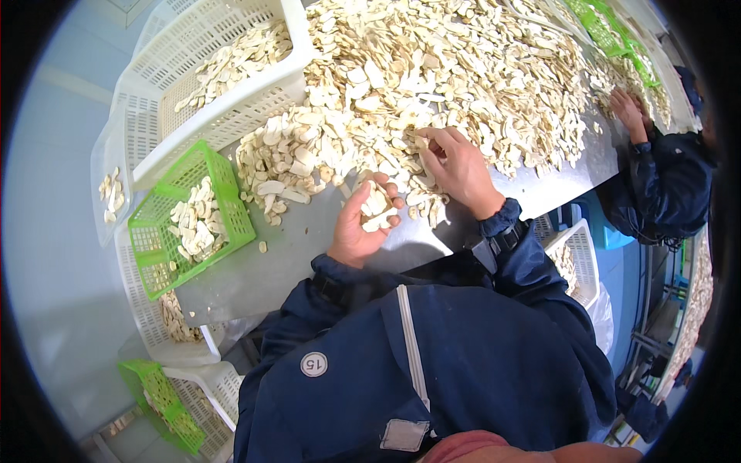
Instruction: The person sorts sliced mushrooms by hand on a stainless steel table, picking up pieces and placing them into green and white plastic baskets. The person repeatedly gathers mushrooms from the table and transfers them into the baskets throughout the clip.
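A broad heap of pale dried slices (446, 75), mushroom-like with brownish edges, covers much of the metal table (278, 254). Cupped in my left hand (359, 226) are several pale slices (376, 205), held by curled fingers just above the table's near part. My right hand (460, 168) is at the near edge of the heap, thumb and forefinger pinched around what looks like a small slice (424, 142). Its other fingers are curled under and partly hidden. Left of my hands, a green plastic basket (236, 202) holds more slices.
Beyond the green basket stands a large white slotted crate (298, 35) with slices inside. More white crates (142, 324) sit lower left, with another green basket (168, 405). At right, a co-worker's hand (628, 113) reaches the table; a white crate (582, 260) stands below its edge.
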### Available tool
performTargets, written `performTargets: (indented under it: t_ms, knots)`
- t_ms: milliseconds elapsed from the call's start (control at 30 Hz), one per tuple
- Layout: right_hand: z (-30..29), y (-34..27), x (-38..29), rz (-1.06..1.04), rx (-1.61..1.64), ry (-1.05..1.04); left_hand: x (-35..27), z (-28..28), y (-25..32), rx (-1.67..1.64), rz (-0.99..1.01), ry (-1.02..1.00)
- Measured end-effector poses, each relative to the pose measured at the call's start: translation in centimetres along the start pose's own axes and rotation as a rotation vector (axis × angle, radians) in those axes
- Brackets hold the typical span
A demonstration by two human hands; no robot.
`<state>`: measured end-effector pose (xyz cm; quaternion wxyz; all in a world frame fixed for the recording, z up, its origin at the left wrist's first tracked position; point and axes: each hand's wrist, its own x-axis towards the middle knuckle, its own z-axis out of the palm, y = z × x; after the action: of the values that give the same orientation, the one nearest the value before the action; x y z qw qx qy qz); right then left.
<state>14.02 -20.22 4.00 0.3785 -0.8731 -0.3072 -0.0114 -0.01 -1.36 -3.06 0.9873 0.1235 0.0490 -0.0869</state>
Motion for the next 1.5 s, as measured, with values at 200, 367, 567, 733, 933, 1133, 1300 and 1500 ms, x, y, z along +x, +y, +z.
performTargets:
  t_ms: [200,367,567,733,933,1133,1300,1500]
  knots:
    - [1.2,-3.5,-1.6,-0.213,0.137,-0.008,0.0,0.2,-0.2,0.053,0.019,0.07]
    - [1.8,-4.2,-2.1,-0.343,0.013,-0.052,-0.2,-0.2,-0.3,0.052,0.048,0.105]
    - [1.4,-4.3,-2.6,-0.33,0.073,-0.14,0.0,-0.6,-0.4,0.049,0.038,0.099]
    - [1.1,-4.4,-2.5,-0.199,0.211,-0.242,-0.3,-0.2,-0.3,0.126,0.009,0.123]
    - [0.1,-4.0,-2.0,0.184,0.516,-0.422,-0.1,0.6,-0.3,0.124,0.006,0.087]
    - [0.0,-3.1,-2.0,0.237,0.498,-0.344,-0.1,1.3,-0.2,0.16,0.061,0.028]
    - [-0.4,-3.6,-1.9,0.243,0.519,-0.312,0.0,0.9,-0.2,0.14,0.023,0.046]
    - [-0.5,-5.3,-2.4,0.154,0.392,-0.347,-0.2,0.4,-0.5,0.156,0.052,0.087]
